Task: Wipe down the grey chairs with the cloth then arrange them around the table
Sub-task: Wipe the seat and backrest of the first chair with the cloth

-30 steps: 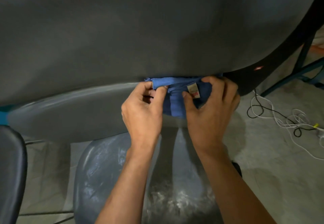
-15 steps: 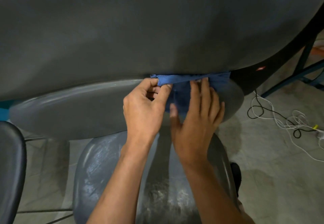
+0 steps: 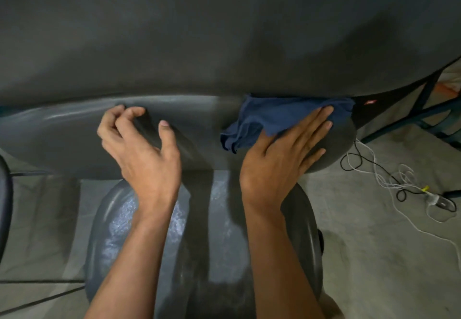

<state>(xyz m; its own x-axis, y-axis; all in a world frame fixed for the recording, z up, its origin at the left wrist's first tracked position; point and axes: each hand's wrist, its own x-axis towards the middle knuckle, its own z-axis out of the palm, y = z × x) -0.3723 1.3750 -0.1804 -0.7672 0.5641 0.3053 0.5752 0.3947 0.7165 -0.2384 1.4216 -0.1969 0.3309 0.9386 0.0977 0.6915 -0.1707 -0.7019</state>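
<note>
A grey chair stands right below me: its backrest (image 3: pixel 62 139) runs across the middle of the view and its seat (image 3: pixel 117 239) lies lower down, shiny with wet streaks. A blue cloth (image 3: pixel 279 116) lies bunched on the right end of the backrest, partly tucked under the big dark surface above. My right hand (image 3: pixel 282 154) presses flat on the cloth with straight fingers. My left hand (image 3: pixel 142 149) hovers over the backrest to the left of the cloth, fingers loosely curled and holding nothing.
A large dark grey table top (image 3: pixel 224 32) fills the upper half. Another dark chair's edge (image 3: pixel 5 206) shows at the far left. White and black cables (image 3: pixel 389 179) lie tangled on the concrete floor at right, near blue metal legs (image 3: pixel 424 114).
My left hand has let go of the cloth and moved left along the backrest. My right hand has flattened on the cloth and slid it rightwards.
</note>
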